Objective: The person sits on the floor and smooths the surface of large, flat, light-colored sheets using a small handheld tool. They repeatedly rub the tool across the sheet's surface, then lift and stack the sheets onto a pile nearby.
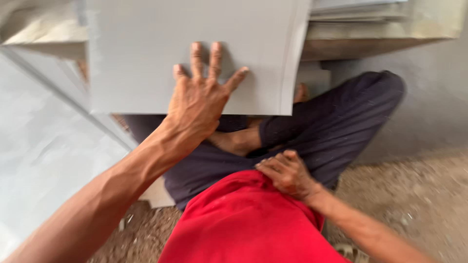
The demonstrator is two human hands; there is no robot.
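My left hand point(200, 92) lies flat with fingers spread on a stack of large grey sheets point(146, 53) that rests above my crossed legs. My right hand point(287, 173) sits loosely curled near my waist, touching my red shirt point(243, 224) and dark trousers point(341, 122); nothing shows in it. My bare foot point(234, 141) peeks out under the sheets.
More grey sheets point(39, 146) spread over the floor at the left. Another pile of sheets point(360, 9) sits on a low ledge at the upper right. Sandy ground point(419, 195) lies to the right, with a grey wall point(438, 97) behind.
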